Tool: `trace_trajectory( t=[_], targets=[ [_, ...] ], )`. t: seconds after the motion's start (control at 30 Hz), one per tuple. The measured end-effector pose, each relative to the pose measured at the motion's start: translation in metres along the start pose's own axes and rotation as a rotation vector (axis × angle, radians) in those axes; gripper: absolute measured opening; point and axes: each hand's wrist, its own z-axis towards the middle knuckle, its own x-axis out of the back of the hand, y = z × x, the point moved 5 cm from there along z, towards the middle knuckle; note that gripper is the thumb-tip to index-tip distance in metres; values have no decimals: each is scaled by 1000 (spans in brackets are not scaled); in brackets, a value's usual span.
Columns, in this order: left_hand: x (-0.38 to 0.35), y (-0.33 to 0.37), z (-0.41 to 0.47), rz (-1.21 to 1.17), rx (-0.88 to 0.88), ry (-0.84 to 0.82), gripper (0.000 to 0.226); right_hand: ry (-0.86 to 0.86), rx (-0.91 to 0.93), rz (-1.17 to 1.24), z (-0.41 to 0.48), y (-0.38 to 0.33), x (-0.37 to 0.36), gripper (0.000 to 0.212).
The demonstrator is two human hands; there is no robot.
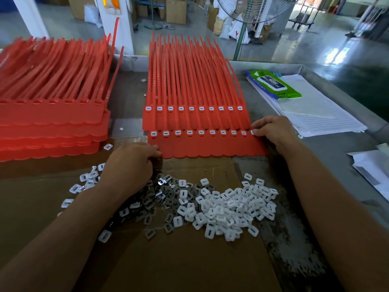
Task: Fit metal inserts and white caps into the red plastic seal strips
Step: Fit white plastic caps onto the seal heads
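- Left hand (134, 163), fingers curled, grips the left corner of the near red strip (210, 147).
- Right hand (271, 131) pinches its right end at the last cap.
- Loose white caps (231, 209) and metal inserts (155, 196) lie nearer, on cardboard (189, 260).

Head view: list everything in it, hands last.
front strip sheet: one, red, ten white-capped heads, table centre
rear strip sheet: one, red, ten capped heads, just behind it
uncapped strip stack: one, red, table left
white caps: loose pile, white, on the cardboard
metal inserts: loose pile, silver-grey, left of the caps
cardboard: one, brown, under both piles
wipes pack: one, green and blue, on the paper
lined paper: one stack, white, table right
fan: one, grey, beyond the table
left hand: grips the front sheet's near-left corner
right hand: fingers hold its right edge, at the last cap
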Motion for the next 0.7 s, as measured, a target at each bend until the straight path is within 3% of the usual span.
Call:
trace_trajectory(
  t=[0.47,0.7],
  targets=[
    [0,-1,0,15,10,-13,40,-155,56,-110,-5,-2,7,15],
    [0,1,0,25,3,-20,40,-178,182,-69,-12,9,12,30]
  ],
)
